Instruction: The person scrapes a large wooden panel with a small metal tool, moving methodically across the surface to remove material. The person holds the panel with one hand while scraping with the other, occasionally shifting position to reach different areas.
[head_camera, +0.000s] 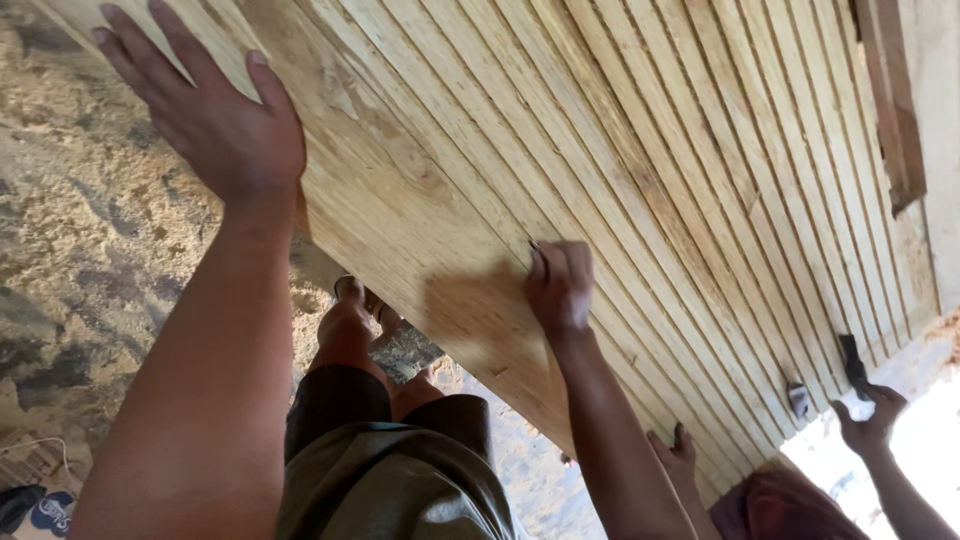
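Near the middle of the frame, the right hand (560, 285) rests against the wooden panel (620, 170); its grip is curled, the fingertips pinching a small dark thing (537, 250) against the wood, too small to tell what it is. At the upper left of the frame, the left hand (205, 110) lies flat on the panel's near edge, its grip spread wide, fingers apart and pressing on the surface, closed on nothing.

That panel is a broad sheet of pale, narrow strips set side by side, running on a slant from the upper left to the lower right and filling most of the picture. Below it, at the lower middle, show the person's dark shorts (400, 460) and a bare foot (350, 310) on the sandy ground (80, 290).

At the lower right, another person's hands (870, 420) touch the far end of the panel, one holding a dark object (852, 360). A dark reddish cloth (790, 505) lies just beside them.
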